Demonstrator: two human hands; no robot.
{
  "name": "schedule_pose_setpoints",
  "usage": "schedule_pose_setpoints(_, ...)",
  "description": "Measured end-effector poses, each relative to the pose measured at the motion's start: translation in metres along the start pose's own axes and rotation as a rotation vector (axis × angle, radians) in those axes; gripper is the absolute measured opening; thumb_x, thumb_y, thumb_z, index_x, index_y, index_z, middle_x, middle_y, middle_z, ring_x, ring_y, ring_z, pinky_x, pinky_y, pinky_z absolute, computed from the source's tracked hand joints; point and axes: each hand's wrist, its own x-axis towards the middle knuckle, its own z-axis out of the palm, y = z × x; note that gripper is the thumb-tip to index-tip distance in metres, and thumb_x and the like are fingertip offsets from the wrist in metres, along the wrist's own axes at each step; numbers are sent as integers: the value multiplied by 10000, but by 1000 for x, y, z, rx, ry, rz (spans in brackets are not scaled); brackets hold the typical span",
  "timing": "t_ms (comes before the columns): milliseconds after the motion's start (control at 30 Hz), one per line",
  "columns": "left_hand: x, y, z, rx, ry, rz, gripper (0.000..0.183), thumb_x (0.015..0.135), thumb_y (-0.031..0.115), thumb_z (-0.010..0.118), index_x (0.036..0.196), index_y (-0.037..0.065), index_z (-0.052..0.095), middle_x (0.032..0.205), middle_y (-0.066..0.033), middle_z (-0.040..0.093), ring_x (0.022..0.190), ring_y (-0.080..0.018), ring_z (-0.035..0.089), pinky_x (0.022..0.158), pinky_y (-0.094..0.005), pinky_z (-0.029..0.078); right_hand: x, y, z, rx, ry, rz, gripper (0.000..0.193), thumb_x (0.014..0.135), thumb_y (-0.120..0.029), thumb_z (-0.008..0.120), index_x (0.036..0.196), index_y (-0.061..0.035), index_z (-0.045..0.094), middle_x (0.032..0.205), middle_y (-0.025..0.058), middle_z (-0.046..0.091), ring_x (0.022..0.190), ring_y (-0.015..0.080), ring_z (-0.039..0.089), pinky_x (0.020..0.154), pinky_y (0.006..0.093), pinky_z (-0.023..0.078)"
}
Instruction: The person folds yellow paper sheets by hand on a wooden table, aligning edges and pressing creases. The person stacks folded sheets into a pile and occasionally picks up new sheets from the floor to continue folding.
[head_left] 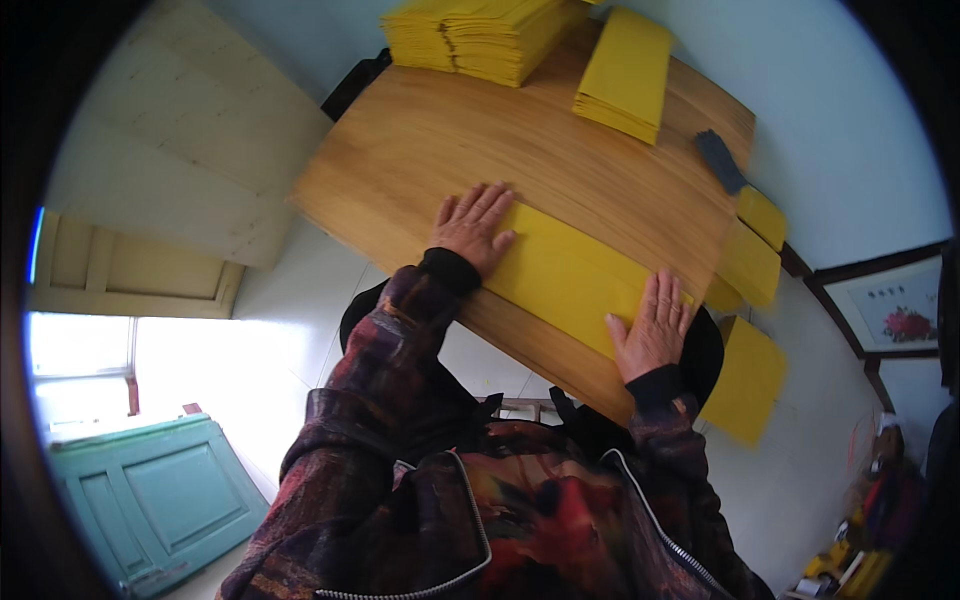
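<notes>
A long, flat strip of folded yellow paper [570, 275] lies along the near edge of the wooden table [430, 130]. My left hand [472, 232] rests flat at the strip's left end, fingers stretched out and its thumb over the paper. At the other end, my right hand [652, 328] is laid flat with fingers extended, covering the corner there. Neither hand grips anything. The paper under both palms is hidden.
Several yellow paper pieces are piled in a thick stack [480, 40] at the table's far edge. A smaller yellow stack [625, 75] lies right of it. A grey brush-like object [720, 160] is near the right edge. More yellow sheets [745, 380] are beyond that side, below the tabletop.
</notes>
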Motion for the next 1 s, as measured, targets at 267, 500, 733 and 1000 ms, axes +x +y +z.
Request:
schedule_pose_setpoints(267, 3, -6, 8, 48, 38, 5, 611, 912, 418, 496, 1467, 206, 356, 1547, 22, 311, 1435, -208, 255, 1155, -477, 180, 11, -39, -7, 172, -44, -18, 808, 832, -464, 638, 1406, 42, 377, 1517, 220, 288, 1446, 346, 177, 1149, 556, 129)
schedule_pose_setpoints(500, 6, -9, 9, 83, 21, 20, 606, 916, 400, 496, 1473, 215, 345, 1552, 23, 300, 1441, -217, 238, 1152, -480, 177, 54, -117, 24, 238, -89, -205, 774, 861, -444, 621, 1434, -3, 347, 1543, 159, 245, 1448, 318, 173, 1165, 513, 115)
schedule_pose_setpoints(733, 6, -15, 13, 103, 21, 32, 609, 933, 426, 461, 1490, 234, 309, 1565, 30, 272, 1444, -220, 231, 1152, -482, 175, 9, 7, -1, 88, -87, 92, 886, 876, -572, 517, 1492, -6, 225, 1574, 164, 187, 1467, 307, 129, 1167, 498, 116)
schedule_pose_setpoints(1000, -4, -9, 12, 114, 4, -9, 599, 948, 450, 427, 1496, 241, 303, 1570, 22, 263, 1444, -235, 228, 1143, -477, 182, -33, 74, -37, 412, 359, 144, 546, 793, -170, 720, 1258, 3, 492, 1320, 198, 492, 1255, 378, 435, 1024, 412, 401)
